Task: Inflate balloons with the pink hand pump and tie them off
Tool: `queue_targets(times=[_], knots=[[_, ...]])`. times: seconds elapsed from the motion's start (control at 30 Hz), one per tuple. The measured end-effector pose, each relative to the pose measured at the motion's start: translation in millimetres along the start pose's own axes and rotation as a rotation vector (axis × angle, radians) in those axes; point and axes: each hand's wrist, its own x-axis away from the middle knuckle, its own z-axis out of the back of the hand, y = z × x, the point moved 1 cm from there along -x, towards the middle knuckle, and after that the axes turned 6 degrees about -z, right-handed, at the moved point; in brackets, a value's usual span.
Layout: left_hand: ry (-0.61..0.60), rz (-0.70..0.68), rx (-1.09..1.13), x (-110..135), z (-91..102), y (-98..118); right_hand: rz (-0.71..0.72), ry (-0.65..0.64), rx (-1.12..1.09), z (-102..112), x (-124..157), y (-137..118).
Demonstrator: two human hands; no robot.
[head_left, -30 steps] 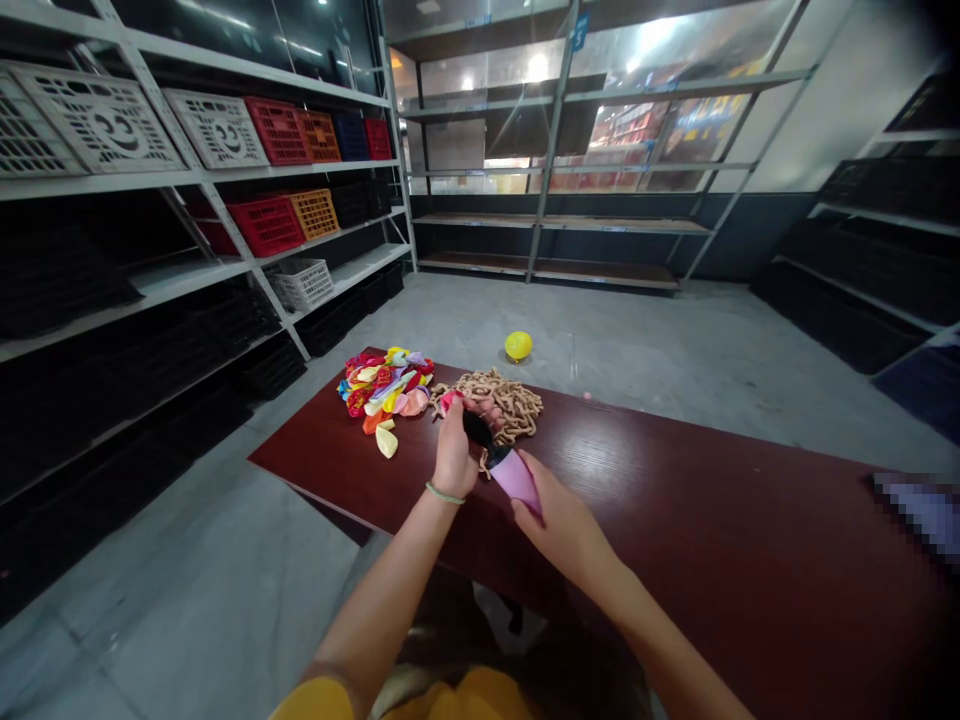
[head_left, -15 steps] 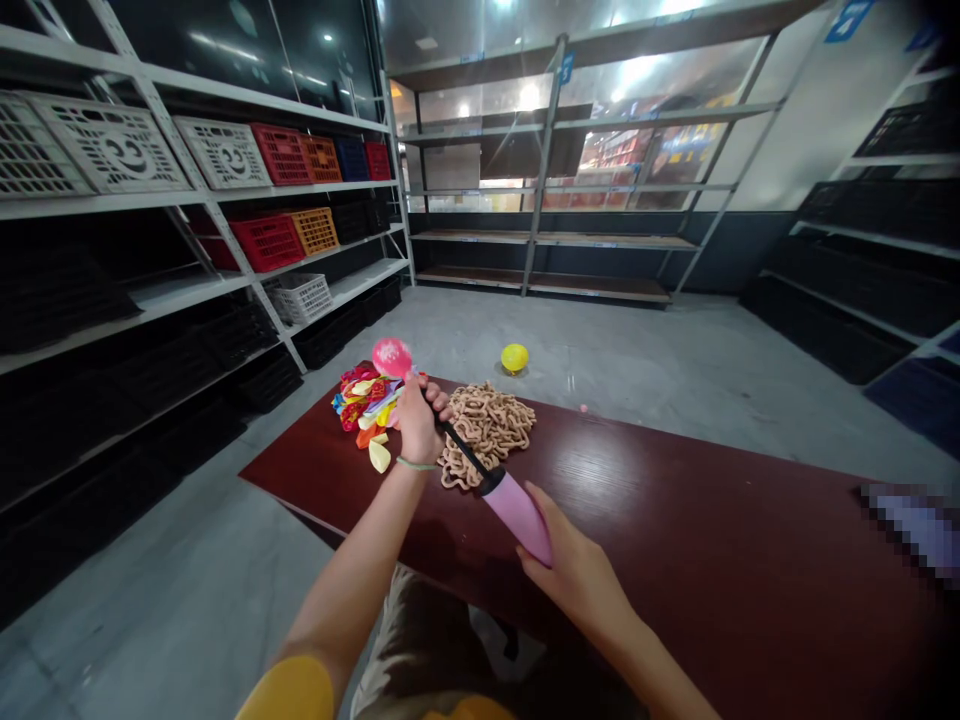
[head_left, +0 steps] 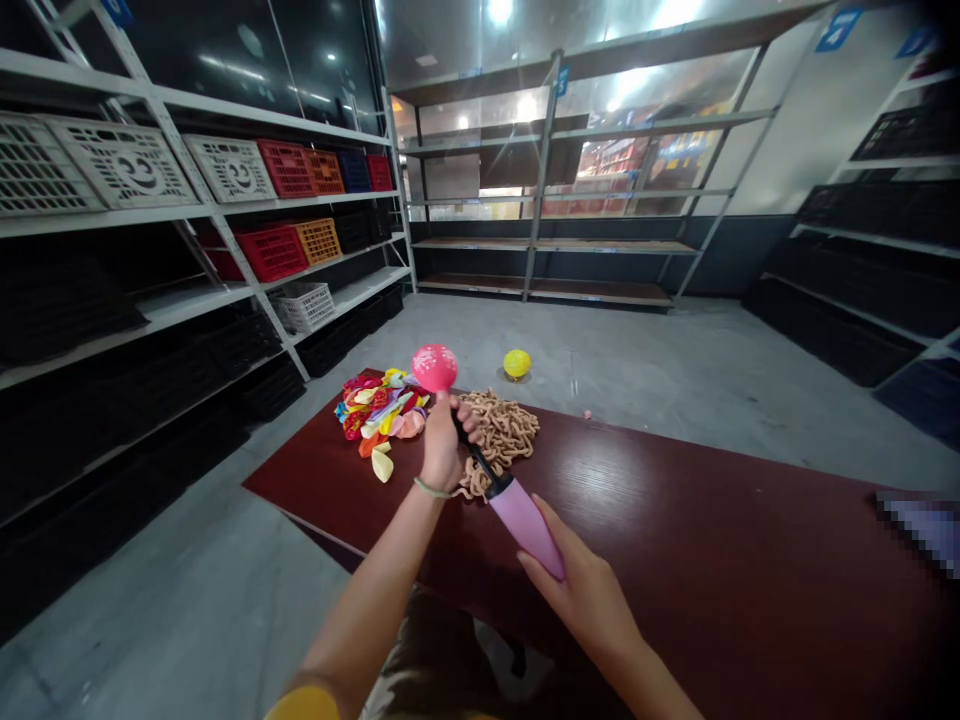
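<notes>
A purple balloon pump (head_left: 527, 525) with a black rod slants across the middle of the view above the table. My right hand (head_left: 589, 580) is wrapped round its purple barrel. Further up, my left hand (head_left: 448, 440) closes round the black nozzle end, where a pink balloon (head_left: 435, 368) with white print sits partly inflated. The balloon's neck is hidden in my left fingers. Behind and left of that hand lies a heap of uninflated balloons (head_left: 379, 410) in many colours. A pile of beige rope (head_left: 499, 430) rests just beyond the pump.
The dark red table (head_left: 637, 520) stretches to the right, with a blurred-out flat object (head_left: 922, 530) at its right end. A yellow balloon (head_left: 517, 364) is on the floor past the table. Shelves with crates (head_left: 277, 250) stand at left; bare shelving (head_left: 536, 200) at the back.
My left hand and the pink balloon have shifted to the right, and the balloon shows rounder. The pump has moved slightly right and down; both hands keep their hold.
</notes>
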Motion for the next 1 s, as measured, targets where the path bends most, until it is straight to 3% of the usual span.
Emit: queue_targets(times=[0.1, 0.2, 0.33, 0.57, 0.67, 0.87, 1.0], knots=[[-0.105, 0.07, -0.031, 17, -3.6, -15, -0.056, -0.049, -0.099, 1, -10, -12], [-0.109, 0.038, -0.063, 21, -2.8, -19, -0.073, -0.086, -0.153, 4, -14, -22], [0.011, 0.004, -0.106, 3, 1.2, -8, -0.069, -0.105, -0.141, 8, -5, -17], [0.099, -0.064, -0.081, -34, 14.8, 20, -0.02, -0.113, -0.028, 21, 29, 23], [0.109, -0.071, -0.051, -29, 20.5, 9, -0.059, -0.156, -0.043, 23, 29, 23], [0.043, 0.034, -0.071, 8, 21.0, -38, -0.183, -0.201, -0.144, 19, 0, -3], [0.015, 0.026, -0.117, 19, 21.6, -44, -0.164, -0.186, -0.185, 11, -9, -18]])
